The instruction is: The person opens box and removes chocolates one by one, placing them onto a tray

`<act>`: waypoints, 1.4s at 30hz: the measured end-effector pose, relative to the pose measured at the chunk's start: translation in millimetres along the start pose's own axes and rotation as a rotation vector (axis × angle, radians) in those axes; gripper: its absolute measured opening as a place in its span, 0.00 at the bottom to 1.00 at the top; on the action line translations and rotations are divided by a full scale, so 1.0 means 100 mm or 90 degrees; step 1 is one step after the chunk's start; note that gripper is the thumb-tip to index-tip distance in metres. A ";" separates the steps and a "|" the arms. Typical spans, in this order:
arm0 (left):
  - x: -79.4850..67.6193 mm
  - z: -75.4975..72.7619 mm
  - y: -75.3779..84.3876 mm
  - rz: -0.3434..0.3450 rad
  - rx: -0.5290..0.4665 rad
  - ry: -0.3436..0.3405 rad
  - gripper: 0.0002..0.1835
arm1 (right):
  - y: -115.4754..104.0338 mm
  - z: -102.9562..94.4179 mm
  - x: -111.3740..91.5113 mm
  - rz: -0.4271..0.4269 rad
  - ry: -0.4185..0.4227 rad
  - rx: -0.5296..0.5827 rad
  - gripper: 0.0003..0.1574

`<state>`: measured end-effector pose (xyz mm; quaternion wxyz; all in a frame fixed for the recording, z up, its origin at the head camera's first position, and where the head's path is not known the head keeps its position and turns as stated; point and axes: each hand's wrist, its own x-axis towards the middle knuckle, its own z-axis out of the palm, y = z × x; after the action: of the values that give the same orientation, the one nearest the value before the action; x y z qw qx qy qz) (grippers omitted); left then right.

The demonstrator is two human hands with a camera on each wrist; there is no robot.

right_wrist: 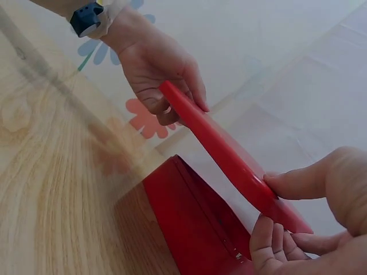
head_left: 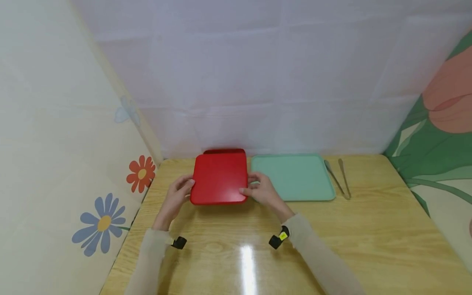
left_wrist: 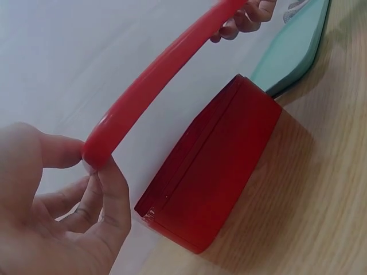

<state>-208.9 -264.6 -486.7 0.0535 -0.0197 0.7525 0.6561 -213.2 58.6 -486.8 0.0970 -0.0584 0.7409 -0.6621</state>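
Observation:
Both hands hold a flat red lid [head_left: 220, 178] by its opposite side edges, raised above a red box [left_wrist: 215, 177]. My left hand [head_left: 178, 196] pinches the left edge, thumb on top and fingers beneath. The right hand [head_left: 262, 190] pinches the right edge the same way, as the right wrist view shows close up. Below the lid, the box stands on the table with its top uncovered; in the head view only its back rim [head_left: 225, 151] shows behind the lid. What lies inside the box is hidden.
A mint-green tray [head_left: 295, 178] lies on the wooden table [head_left: 221, 233], right of the box. Metal tongs [head_left: 346, 192] lie spread beside the tray's right end. A pale cloth wall [head_left: 236, 82] rises behind the table's back edge, with a flower-printed wall [head_left: 107, 223] on the left.

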 end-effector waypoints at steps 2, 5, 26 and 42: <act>-0.03 -0.01 -0.01 0.003 0.010 0.007 0.27 | 0.01 0.01 -0.03 0.003 -0.011 0.005 0.41; -0.08 -0.02 -0.01 0.007 0.020 0.013 0.26 | 0.03 0.02 -0.07 0.004 -0.027 0.012 0.36; -0.40 -0.10 -0.05 0.017 0.084 -0.001 0.26 | 0.20 0.01 -0.27 -0.006 -0.047 0.041 0.23; -0.52 -0.08 -0.09 0.017 0.052 0.017 0.25 | 0.28 0.05 -0.38 -0.024 -0.062 0.092 0.20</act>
<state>-157.0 -276.0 -488.6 0.0352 -0.0159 0.7795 0.6252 -174.1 65.2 -512.4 0.1247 -0.0975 0.6842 -0.7119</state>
